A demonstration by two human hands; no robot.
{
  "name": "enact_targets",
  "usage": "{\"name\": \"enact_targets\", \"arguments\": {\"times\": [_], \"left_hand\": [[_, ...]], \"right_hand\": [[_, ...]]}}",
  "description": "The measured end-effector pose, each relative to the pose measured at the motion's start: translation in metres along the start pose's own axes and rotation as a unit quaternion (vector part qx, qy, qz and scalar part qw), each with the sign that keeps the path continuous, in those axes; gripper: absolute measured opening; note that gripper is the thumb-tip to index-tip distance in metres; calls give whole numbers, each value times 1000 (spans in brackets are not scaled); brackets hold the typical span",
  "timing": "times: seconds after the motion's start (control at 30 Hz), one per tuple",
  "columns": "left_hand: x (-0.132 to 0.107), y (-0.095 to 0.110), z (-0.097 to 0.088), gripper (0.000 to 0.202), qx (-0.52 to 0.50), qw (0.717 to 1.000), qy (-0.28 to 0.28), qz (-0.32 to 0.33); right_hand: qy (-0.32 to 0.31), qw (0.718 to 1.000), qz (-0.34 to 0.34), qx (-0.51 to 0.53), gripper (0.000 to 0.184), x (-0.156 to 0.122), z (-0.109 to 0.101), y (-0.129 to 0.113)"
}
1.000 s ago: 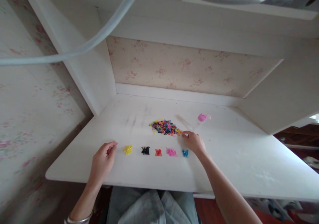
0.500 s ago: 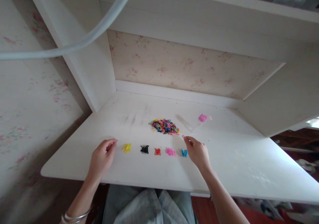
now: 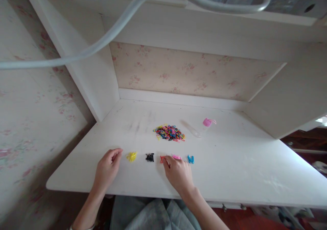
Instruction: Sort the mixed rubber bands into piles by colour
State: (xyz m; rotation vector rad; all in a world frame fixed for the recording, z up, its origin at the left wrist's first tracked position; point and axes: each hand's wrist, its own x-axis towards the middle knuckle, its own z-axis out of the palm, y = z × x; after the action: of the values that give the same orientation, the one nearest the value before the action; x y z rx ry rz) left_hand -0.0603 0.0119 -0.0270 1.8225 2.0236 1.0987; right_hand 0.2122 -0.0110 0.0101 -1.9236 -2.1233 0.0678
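A mixed heap of small coloured rubber bands (image 3: 169, 133) lies mid-desk. In front of it runs a row of small sorted piles: yellow (image 3: 131, 156), black (image 3: 149, 157), red (image 3: 161, 159), pink (image 3: 176, 157), blue (image 3: 190, 159). My right hand (image 3: 177, 173) rests on the desk with its fingertips pinched at the red pile, partly covering the pink one. My left hand (image 3: 107, 168) lies loosely curled on the desk just left of the yellow pile, thumb and fingers close together; I see nothing in it.
The white desk (image 3: 242, 162) sits in an alcove with side panels and a shelf above. A clear plastic bag with a pink top (image 3: 201, 127) lies right of the heap. A pale hose (image 3: 102, 39) hangs overhead. My lap shows below the desk edge.
My right hand has gone from the heap's right edge back and leftward to the red pile, carrying a small band. The left hand has stayed put.
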Motion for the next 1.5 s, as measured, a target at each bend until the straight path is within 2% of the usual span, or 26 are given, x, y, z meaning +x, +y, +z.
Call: {"name": "enact_targets", "arguments": {"times": [0.2,0.33,0.43,0.5,0.57,0.67,0.73,0.8,0.87,1.0,1.13,1.33,1.5], "left_hand": [[-1,-3,1,30,1,1000,-8,-4],[-1,-4,0,30,-3,1000,2,-10],[-4,3,-4,28,19,999,37,-1],[-11,17,-7,26,48,996,63,29],[-26,38,-7,24,67,993,66,69],[-55,80,3,21,61,992,1,114],[-71,106,16,22,82,985,-65,135],[-81,125,31,20,117,976,-122,134],[-83,135,44,21,145,971,-139,129],[-77,143,63,20,183,966,-134,121],[-74,146,73,21,206,964,-118,119],[-78,147,71,22,203,965,-101,132],[-67,150,65,26,223,962,-85,133]], "right_hand": [[6,999,-2,53,35,-5,-2,8],[28,990,59,128,37,-23,-5,35],[36,977,96,186,40,-41,-8,56],[27,972,104,207,40,-51,-10,65],[15,971,104,215,40,-56,-10,70],[4,972,104,211,40,-54,-6,73],[6,975,108,197,39,-50,-1,75],[11,978,112,177,36,-47,4,75],[15,980,108,164,35,-48,7,76],[27,985,61,158,35,-55,7,75],[48,985,24,162,35,-61,6,75],[78,977,13,196,34,-63,10,79],[87,977,-3,196,32,-64,11,80]]}}
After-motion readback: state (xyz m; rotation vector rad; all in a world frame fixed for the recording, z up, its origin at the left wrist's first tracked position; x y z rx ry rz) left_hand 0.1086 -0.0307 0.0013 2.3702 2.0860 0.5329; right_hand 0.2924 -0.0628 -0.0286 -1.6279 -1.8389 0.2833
